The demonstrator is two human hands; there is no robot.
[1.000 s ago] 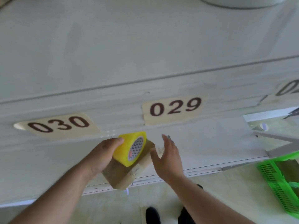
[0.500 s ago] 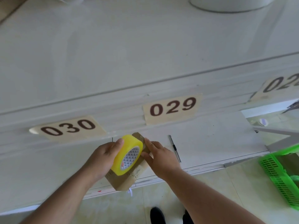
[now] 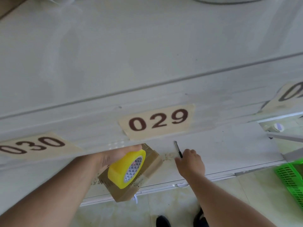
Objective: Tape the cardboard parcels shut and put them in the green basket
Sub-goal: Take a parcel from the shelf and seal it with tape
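A small brown cardboard parcel [image 3: 150, 163] lies at the near edge of the white table [image 3: 229, 149], below the label 029. My left hand [image 3: 114, 154] grips a yellow roll of tape [image 3: 127, 167] and holds it on top of the parcel. Just right of the parcel, my right hand [image 3: 190, 162] has its fingers curled at the near end of a thin utility knife [image 3: 177, 148] that lies on the table. A corner of the green basket [image 3: 290, 179] shows at the right edge, on the floor.
Number labels 030 [image 3: 34, 145] and 029 [image 3: 158, 119] are stuck along the table. A round white object [image 3: 277, 127] sits at the far right. Tiled floor and my dark shoes [image 3: 163, 222] are below the table edge.
My right hand left the parcel and moved right to the knife. My left hand kept the tape roll on the parcel.
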